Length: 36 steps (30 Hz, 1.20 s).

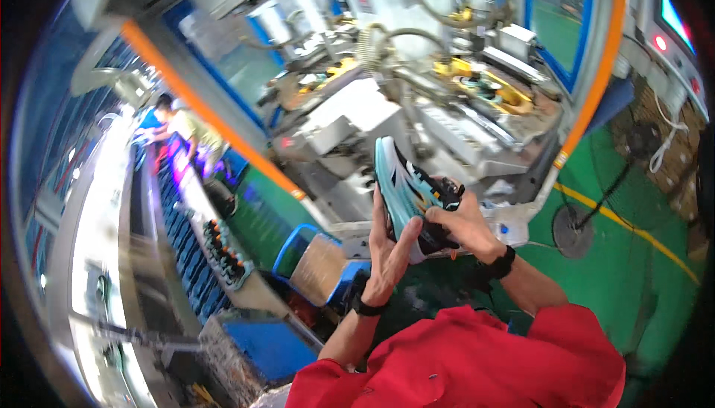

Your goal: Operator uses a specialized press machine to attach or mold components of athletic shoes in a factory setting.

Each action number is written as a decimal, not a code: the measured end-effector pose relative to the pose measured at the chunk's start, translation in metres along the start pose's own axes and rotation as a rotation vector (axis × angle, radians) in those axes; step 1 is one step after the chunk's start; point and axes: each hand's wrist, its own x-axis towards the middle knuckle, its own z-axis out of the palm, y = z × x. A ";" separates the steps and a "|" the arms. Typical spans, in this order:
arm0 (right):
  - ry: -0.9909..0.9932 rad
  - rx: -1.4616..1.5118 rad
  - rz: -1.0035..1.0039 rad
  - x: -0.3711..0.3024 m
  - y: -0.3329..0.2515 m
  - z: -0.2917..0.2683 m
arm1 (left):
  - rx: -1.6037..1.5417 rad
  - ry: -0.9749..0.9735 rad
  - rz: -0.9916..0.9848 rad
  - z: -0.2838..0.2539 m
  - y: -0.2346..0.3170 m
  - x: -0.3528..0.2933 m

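Between my two hands is a sports shoe [408,188] in teal, white and black, toe pointing up and away from me. My left hand [391,251] cups its left side and sole, with the thumb laid along the shoe. At the shoe's right side my right hand [463,223] grips around the black collar and heel, its thumb pressed near the opening. Some of the fingers are hidden behind the shoe. Dark bands circle both wrists. The shoe is held in front of the machine's near edge, tilted so that its side shows.
Ahead stands a machine [447,132] framed by orange posts, with hoses and yellow fixtures inside. On the left, a conveyor [134,259] runs beside a row of shoes [223,251]. A blue-framed chair [316,266] is near my left arm. A round-based stand [573,231] and control panel are at right.
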 end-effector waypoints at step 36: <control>0.101 -1.198 0.333 0.448 0.103 -0.076 | 0.158 0.140 -0.613 -0.108 -0.010 0.116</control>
